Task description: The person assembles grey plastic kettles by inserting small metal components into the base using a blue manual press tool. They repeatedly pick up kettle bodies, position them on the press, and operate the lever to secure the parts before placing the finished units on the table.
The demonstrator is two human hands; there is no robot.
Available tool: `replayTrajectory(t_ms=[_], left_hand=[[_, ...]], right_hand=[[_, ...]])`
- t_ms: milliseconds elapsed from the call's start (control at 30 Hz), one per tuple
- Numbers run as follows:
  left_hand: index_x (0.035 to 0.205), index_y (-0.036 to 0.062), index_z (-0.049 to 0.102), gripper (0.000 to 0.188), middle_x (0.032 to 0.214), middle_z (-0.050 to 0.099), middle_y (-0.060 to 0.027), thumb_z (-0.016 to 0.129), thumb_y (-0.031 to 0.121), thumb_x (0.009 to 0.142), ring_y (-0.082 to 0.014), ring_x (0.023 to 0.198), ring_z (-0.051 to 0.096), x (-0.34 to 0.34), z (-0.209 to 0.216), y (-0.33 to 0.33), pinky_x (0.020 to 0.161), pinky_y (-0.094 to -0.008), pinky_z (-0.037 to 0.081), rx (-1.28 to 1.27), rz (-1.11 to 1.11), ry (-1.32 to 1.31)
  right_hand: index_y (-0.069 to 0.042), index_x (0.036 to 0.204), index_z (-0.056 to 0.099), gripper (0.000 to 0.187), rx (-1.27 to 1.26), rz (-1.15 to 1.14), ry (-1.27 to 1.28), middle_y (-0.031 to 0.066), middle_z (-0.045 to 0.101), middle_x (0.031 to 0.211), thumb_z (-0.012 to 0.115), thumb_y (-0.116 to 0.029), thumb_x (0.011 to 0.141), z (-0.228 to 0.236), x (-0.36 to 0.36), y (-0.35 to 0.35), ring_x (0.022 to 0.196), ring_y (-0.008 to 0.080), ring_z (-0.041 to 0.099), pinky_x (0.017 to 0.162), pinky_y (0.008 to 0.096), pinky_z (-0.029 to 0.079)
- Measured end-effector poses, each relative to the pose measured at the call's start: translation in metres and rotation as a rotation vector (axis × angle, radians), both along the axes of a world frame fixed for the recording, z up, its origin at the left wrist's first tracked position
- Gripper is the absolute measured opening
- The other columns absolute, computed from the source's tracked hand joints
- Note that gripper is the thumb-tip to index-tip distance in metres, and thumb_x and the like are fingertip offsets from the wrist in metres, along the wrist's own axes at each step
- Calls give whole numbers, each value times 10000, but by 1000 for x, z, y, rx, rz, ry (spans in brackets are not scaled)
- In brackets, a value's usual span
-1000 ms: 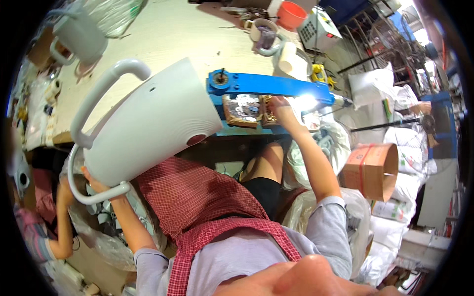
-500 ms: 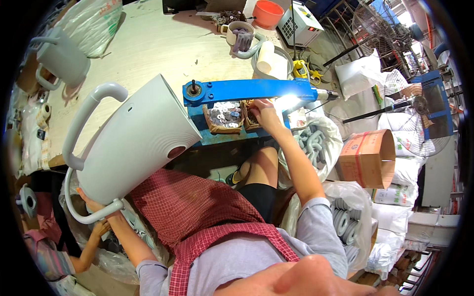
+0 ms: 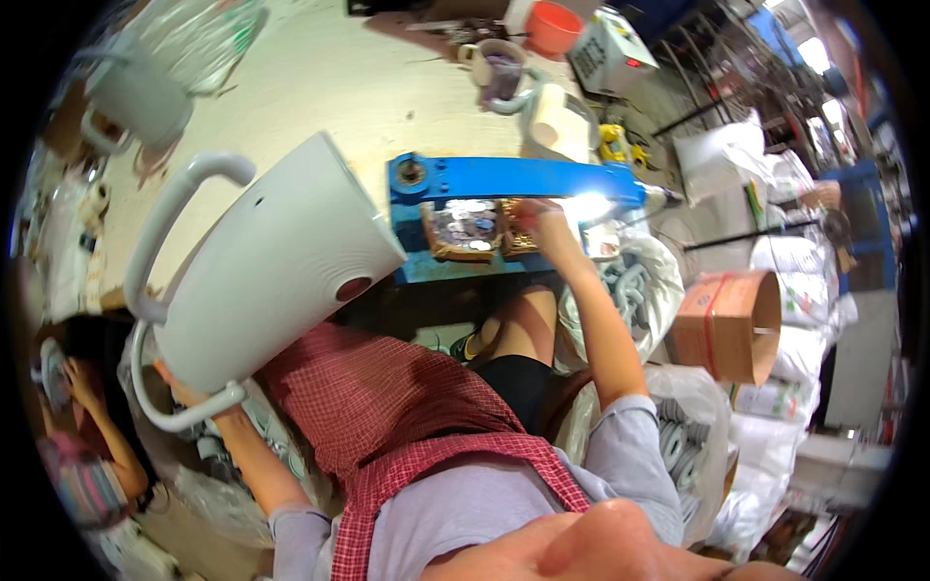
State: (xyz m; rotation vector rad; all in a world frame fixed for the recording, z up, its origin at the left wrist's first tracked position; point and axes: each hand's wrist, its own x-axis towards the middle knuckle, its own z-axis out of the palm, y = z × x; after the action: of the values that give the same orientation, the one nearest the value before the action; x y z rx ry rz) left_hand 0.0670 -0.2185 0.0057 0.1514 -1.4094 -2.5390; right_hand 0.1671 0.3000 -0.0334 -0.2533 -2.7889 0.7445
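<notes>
A large pale grey plastic watering can body [image 3: 276,261] lies tilted across my lap, with two curved handles and a round reddish hole in its side. Below its lower end, my left hand [image 3: 184,385] holds it near the lower handle, its fingers partly hidden by the can. My right hand [image 3: 544,225] reaches under the blue machine arm [image 3: 513,178] into a small box of brass-coloured parts [image 3: 516,240]. Its fingers are blurred, and what they touch is unclear. Beside that box stands another box of small silvery and grey pieces [image 3: 465,230].
A second grey can [image 3: 145,102] stands on the table [image 3: 320,68] at far left. Bags of grey curved tubes [image 3: 630,290] and ringed parts [image 3: 678,441] sit at my right, near a cardboard box [image 3: 722,324]. At left, a co-worker's hand [image 3: 79,381] holds a grey part.
The whole view has shifted a little, moving the table and machine rightward. My right hand stays at the parts box, now blurred. The co-worker's hands have moved away from the bag beside my left arm.
</notes>
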Motion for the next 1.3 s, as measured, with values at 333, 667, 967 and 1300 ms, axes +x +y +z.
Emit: replayTrajectory(t_ms=[333, 667, 967, 1300], left_hand=[[1283, 91, 494, 506, 1236, 555, -42, 328, 478, 1003, -206, 1109, 523, -6, -14, -31, 972, -378, 416, 155, 92, -180], [1280, 58, 494, 567, 1199, 569, -82, 299, 511, 1000, -211, 1078, 556, -15, -20, -30, 922, -367, 462, 143, 176, -202], [1284, 67, 489, 528, 1219, 556, -62, 353, 486, 994, -217, 1090, 536, -6, -34, -41, 952, -378, 435, 234, 34, -148], [1304, 71, 479, 533, 1279, 538, -68, 368, 487, 989, -234, 1136, 523, -3, -38, -51, 987, -392, 415, 154, 90, -156]], right_hand=[[30, 947, 659, 174, -451, 97, 290, 134, 648, 982, 612, 83, 788, 106, 11, -86, 907, 229, 655, 779, 317, 518], [22, 884, 654, 131, -1006, 84, 378, 66, 644, 967, 688, 69, 767, 100, -98, -116, 885, 120, 613, 811, 244, 503], [6, 861, 656, 127, -916, 50, 237, 36, 673, 816, 729, -7, 758, 113, -102, -117, 766, 91, 630, 730, 216, 497], [-11, 986, 662, 270, -394, 46, 471, 80, 694, 894, 753, -37, 734, 105, -67, -116, 829, 161, 662, 760, 269, 507]])
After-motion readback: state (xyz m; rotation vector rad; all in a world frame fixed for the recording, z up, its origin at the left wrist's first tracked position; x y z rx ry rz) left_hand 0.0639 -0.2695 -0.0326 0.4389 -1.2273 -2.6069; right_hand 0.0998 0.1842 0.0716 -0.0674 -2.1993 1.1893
